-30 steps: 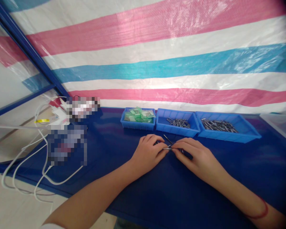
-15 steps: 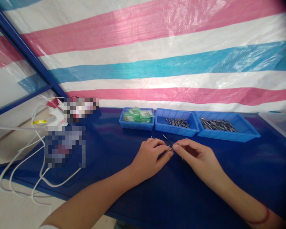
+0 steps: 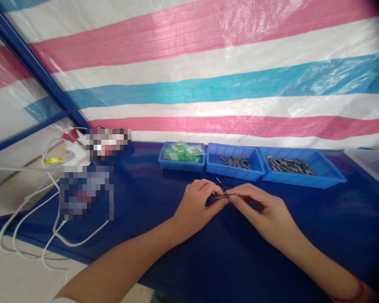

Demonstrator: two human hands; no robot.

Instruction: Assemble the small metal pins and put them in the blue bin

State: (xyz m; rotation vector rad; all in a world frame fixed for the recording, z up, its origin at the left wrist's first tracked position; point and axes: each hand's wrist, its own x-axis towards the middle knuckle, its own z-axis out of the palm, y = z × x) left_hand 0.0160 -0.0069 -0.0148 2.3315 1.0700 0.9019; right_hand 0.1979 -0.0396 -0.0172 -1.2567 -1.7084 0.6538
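Observation:
At the middle of the blue table, my left hand (image 3: 196,205) and my right hand (image 3: 264,207) meet at the fingertips. Between them they pinch thin metal rods (image 3: 220,197), which lie roughly level; their ends are partly hidden by my fingers, and how many there are I cannot tell. My left thumb and fingers curve round the left part, while my right thumb and forefinger grip the right end. Just beyond my fingertips shows another dark thin rod (image 3: 220,183), slanted; whether it is held or lies on the table I cannot tell.
Along the back stand three blue bins: one with green packets (image 3: 183,152), one with short metal rods (image 3: 236,162), one with darker rods (image 3: 289,165). A translucent container (image 3: 371,164) is at far right. White cables (image 3: 55,223) hang at the left, beside blurred-out items.
My right fingertips have shifted slightly left, and more of the rods now shows between my left thumb and fingers. The bins have not moved.

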